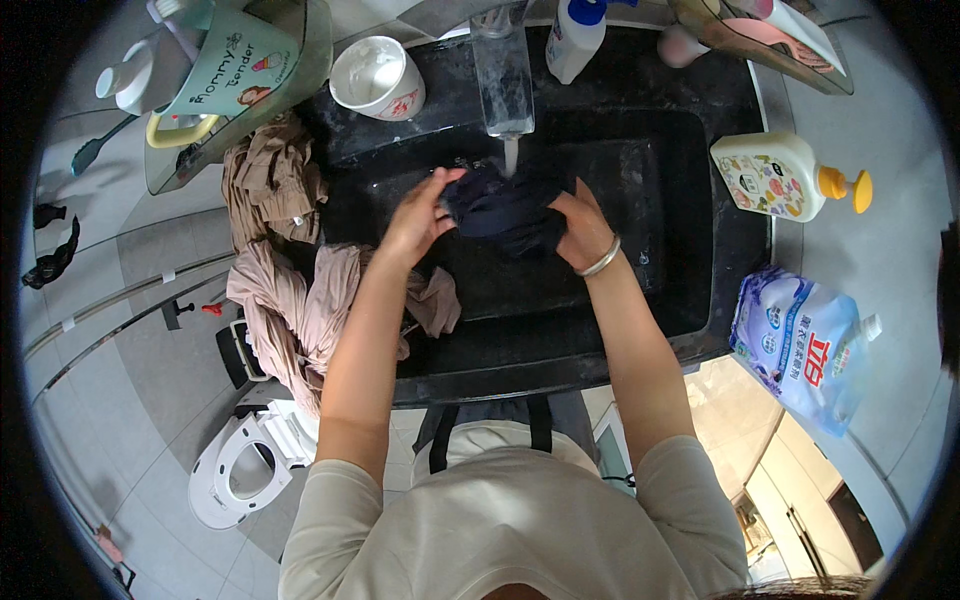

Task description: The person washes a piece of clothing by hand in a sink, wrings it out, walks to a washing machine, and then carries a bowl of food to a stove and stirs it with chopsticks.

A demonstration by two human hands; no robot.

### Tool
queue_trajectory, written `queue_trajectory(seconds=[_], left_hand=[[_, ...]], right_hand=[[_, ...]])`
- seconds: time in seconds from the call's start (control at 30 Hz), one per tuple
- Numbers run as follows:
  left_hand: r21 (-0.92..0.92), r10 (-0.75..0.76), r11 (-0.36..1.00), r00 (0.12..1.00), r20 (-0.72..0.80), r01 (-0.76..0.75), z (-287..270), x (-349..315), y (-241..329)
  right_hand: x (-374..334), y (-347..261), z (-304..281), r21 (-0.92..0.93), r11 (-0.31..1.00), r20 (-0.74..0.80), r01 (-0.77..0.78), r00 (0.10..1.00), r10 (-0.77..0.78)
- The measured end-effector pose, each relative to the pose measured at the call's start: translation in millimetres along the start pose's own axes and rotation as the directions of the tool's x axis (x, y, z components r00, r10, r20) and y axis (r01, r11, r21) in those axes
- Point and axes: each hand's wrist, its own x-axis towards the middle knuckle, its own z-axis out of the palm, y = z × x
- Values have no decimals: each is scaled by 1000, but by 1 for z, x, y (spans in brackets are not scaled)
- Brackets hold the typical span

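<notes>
dark navy cloth (505, 212) bunched up in the middle, over the black sink (560, 378), right under the faucet (505, 80); a thin water stream (511, 155) runs from the spout down to its top edge. left hand (425, 215) grasps the cloth's left end, thumb up and fingers bent around the edge, some fingers hidden. right hand (588, 230) grasps the right end, thumb on top, other fingers partly hidden by the fabric; silver bangle (601, 257) on that wrist. cloth spans between the two hands, crumpled. left of the sink: pale pink garment (300, 300) heaped over the edge, partly behind the left forearm, one end lying inside; brown garment (270, 185) piled just beyond it. back side: white tub (400, 95) with whitish stuff inside, left of the faucet; white bottle (575, 45) with blue cap on the other side. far left corner: clear bin (315, 60) with a teal container (240, 60) in it. right side: cream pump bottle (770, 177) with yellow pump, then purple-and-blue pouch (800, 345) with white cap nearer the person. white toilet (240, 470) lower left, lid up.
</notes>
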Motion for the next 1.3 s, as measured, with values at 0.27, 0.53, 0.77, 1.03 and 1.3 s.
queue_trajectory(seconds=[0.27, 0.53, 0.77, 1.03, 1.3], left_hand=[[-313, -54, 944, 985, 163, 103, 42, -2, 8], [235, 590, 804, 779, -212, -545, 43, 9, 2], [801, 900, 120, 405, 161, -587, 99, -1, 6], [864, 881, 145, 460, 109, -482, 100, 19, 6], [85, 505, 862, 828, -244, -501, 59, 31, 23]], right_hand=[[-18, -40, 34, 5, 989, 372, -145, 919, 133], [0, -20, 20, 447, 883, 141, -146, 986, 91], [66, 30, 28, 772, 569, 566, -284, 714, -412], [69, 54, 50, 676, 736, 284, -31, 933, -222], [6, 21, 47, 231, 922, 172, -311, 946, 276]])
